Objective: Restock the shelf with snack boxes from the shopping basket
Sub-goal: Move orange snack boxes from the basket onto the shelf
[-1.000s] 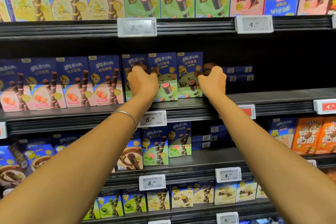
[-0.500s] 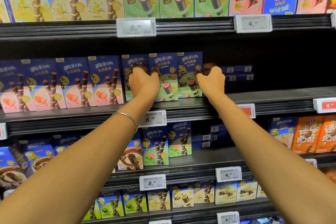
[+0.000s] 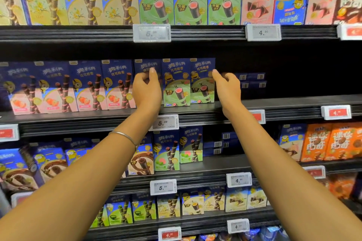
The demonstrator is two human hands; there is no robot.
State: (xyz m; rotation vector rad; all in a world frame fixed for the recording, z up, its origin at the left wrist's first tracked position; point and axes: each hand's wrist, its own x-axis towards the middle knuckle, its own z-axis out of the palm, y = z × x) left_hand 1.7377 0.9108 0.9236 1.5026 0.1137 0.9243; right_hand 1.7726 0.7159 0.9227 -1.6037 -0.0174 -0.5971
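- Roughly centre, shows three blue-and-green snack boxes (image 3: 177, 84) standing upright on the middle shelf (image 3: 284, 103), pressed side by side at its front edge.
- Sets the left hand (image 3: 147, 92) in front of the leftmost of the three, hiding most of its face.
- Leaves the left fingers (image 3: 142, 80) loosely curved with the thumb raised, gripping nothing; cannot tell whether touching the carton.
- Sets the right hand (image 3: 228, 89) just beside the rightmost box, thumb tip at that box's right edge.
- Keeps the right fingers (image 3: 228, 76) loosely curled over the dark gap, holding nothing.
- Shows a thin metal bangle (image 3: 125, 136) on the left wrist.
- Lines up four blue-and-pink boxes (image 3: 94, 88) with pictured strawberries, upright, to the left of the green three.
- Stacks a few flat blue boxes (image 3: 252, 81) at the back of the shelf beyond the right hand, barcodes facing out.
- Hangs a white price tag (image 3: 165, 122) reading 5.39 on the shelf rail, just below the left hand.
- Fills the shelves above and below with more snack cartons in yellow, green, pink and orange, partly blurred.
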